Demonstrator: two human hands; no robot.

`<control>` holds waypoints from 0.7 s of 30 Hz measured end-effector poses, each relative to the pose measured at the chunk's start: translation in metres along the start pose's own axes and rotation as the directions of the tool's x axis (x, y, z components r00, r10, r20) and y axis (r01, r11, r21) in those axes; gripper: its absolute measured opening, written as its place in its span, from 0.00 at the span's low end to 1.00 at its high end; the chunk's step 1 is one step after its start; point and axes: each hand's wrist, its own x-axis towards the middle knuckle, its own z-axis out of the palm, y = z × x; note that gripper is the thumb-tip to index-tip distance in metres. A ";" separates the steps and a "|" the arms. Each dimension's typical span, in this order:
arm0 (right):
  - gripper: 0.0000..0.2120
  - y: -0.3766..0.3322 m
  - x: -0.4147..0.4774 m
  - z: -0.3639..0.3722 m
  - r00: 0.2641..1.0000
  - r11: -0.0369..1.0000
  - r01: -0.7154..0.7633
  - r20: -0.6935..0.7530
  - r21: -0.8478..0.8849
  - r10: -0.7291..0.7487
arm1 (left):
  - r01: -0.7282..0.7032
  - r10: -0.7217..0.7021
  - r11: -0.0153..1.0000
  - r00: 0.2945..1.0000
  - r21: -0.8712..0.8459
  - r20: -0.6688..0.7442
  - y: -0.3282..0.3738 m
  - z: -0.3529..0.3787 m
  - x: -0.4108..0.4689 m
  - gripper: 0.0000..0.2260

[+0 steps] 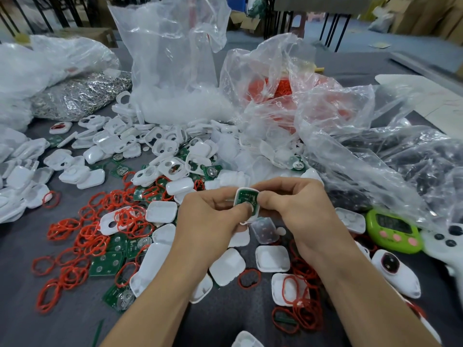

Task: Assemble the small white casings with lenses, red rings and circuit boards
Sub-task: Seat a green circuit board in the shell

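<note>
A small white casing (253,213) with a green circuit board (246,197) seated in it is held above the table's middle. My left hand (213,214) pinches it from the left, thumb lying across the board's lower edge. My right hand (295,204) pinches its right side. Loose red rings (87,236), green circuit boards (107,264) and white casing halves (226,266) lie scattered on the dark grey table (25,329). A translucent lens piece (265,230) lies just below my hands.
Clear plastic bags stand behind: one with white parts (172,71), one with red rings (275,88), one with dark parts (413,166). A silvery bag (80,96) lies far left. A green timer (393,231) and a finished casing (395,274) sit at right.
</note>
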 end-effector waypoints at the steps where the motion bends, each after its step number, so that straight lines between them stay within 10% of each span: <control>1: 0.11 0.001 0.000 0.001 1.000 1.000 0.013 0.001 -0.015 -0.013 | 0.005 -0.005 1.000 1.000 -0.007 -0.003 0.001 0.000 0.000 0.13; 21: 0.10 0.006 0.002 0.002 0.993 0.991 0.112 -0.031 -0.076 -0.115 | -0.027 0.026 0.999 0.999 0.027 0.031 0.000 0.000 -0.001 0.11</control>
